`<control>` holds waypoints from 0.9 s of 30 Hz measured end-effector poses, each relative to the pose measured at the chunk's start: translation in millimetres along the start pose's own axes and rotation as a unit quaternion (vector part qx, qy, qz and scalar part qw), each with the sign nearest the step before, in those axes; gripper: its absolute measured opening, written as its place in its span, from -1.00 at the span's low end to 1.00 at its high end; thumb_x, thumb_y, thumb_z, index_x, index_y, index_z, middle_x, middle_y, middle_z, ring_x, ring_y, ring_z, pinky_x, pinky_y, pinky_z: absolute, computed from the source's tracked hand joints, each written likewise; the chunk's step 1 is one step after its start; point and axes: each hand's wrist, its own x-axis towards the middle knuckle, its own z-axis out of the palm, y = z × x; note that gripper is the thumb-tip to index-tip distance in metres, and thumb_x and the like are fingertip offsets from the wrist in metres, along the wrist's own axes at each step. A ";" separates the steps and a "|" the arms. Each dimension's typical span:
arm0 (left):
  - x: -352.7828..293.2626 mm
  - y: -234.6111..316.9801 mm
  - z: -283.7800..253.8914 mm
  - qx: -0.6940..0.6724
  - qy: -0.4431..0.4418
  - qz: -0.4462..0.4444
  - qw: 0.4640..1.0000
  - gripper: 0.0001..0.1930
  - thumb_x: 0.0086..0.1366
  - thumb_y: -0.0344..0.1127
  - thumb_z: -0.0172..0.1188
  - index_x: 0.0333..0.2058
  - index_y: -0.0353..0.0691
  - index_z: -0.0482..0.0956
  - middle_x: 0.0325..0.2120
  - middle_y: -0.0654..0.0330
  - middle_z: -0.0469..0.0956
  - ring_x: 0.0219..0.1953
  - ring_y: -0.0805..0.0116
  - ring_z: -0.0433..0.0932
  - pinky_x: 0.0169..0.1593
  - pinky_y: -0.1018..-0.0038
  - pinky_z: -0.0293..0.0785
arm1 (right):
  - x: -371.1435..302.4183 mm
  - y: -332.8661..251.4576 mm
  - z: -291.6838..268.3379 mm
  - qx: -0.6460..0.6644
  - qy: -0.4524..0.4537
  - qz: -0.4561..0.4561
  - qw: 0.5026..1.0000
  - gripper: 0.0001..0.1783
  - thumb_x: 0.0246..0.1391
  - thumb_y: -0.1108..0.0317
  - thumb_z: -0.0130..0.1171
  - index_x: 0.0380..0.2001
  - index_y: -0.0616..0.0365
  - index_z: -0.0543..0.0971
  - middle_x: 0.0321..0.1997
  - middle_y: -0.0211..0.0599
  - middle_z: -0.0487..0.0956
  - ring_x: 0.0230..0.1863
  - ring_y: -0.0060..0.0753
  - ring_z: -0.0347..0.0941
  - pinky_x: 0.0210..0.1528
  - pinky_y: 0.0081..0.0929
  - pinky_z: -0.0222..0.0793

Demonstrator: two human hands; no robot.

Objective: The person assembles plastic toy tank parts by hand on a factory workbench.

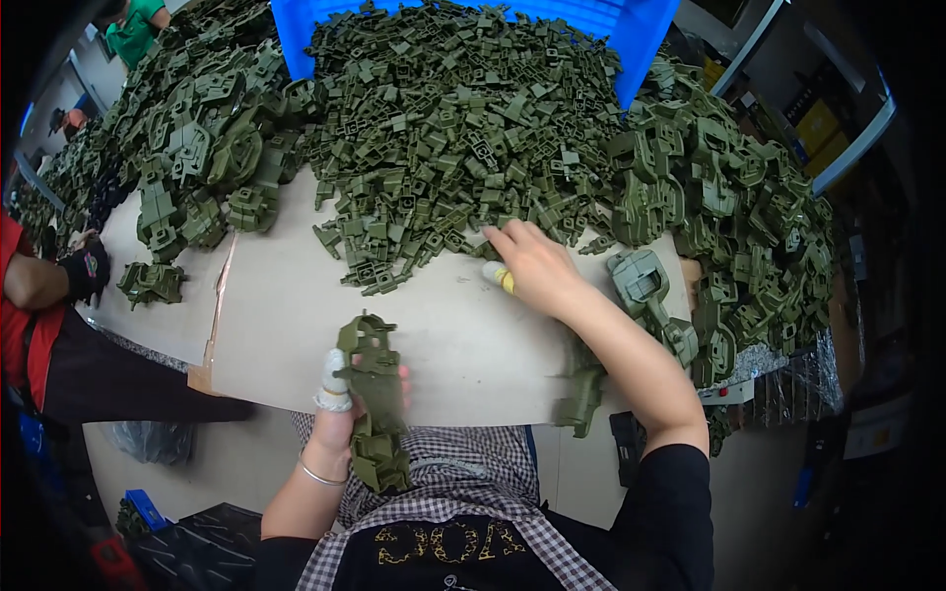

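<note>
My left hand (338, 419) is closed around a long olive-green moulded plastic part (379, 404), held upright in front of the apron. White wrapping covers a digit of that hand. My right hand (537, 268) reaches to the near edge of a heap of small green plastic pieces (434, 187). Its index finger is at the pieces and its thumb, in a white and yellow wrap, stands apart from it. Nothing shows between them. Below my right forearm lies another green part (581, 399) at the table's front edge, partly hidden by the arm.
A blue bin (645, 49) lies behind the small pieces. Larger green parts are piled at left (202, 148) and right (709, 187) on the pale tabletop (473, 364). At the left, a co-worker's gloved hand (89, 268) is near a single green part (151, 284).
</note>
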 end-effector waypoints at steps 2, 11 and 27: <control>0.3 0.2 -0.4 -0.005 -0.016 -0.010 1.000 -0.29 0.19 0.31 -0.26 0.04 -0.21 0.25 -0.29 0.08 0.48 -0.32 0.31 0.53 -0.25 0.37 0.54 | 9.1 14.7 19.1 -0.018 -0.049 -0.003 0.999 -0.59 -0.08 0.29 0.14 -0.15 0.25 0.40 -0.14 -0.14 0.33 -0.13 -0.11 0.32 -0.17 -0.31 0.31; 1.4 0.5 -7.7 -0.110 -0.105 -0.062 0.986 -0.29 0.19 0.33 -0.29 0.03 -0.19 0.24 -0.22 0.00 0.45 -0.27 0.17 0.51 -0.16 0.26 0.48 | -25.3 -52.0 -40.8 0.338 -0.034 0.112 0.934 -0.77 -0.15 0.47 0.19 -0.35 0.17 0.43 -0.38 -0.19 0.50 -0.42 -0.24 0.47 -0.35 -0.45 0.38; -41.2 -12.4 6.2 0.271 -0.185 0.127 0.936 -0.10 -0.05 -0.20 0.35 0.18 -0.25 -0.03 0.05 0.06 0.22 0.07 0.25 0.27 0.10 0.36 0.21 | -101.7 -117.5 -8.5 0.371 -0.058 -0.016 0.927 -0.63 -0.17 0.48 0.13 -0.18 0.22 0.41 -0.21 -0.03 0.44 -0.19 -0.11 0.45 -0.30 -0.35 0.44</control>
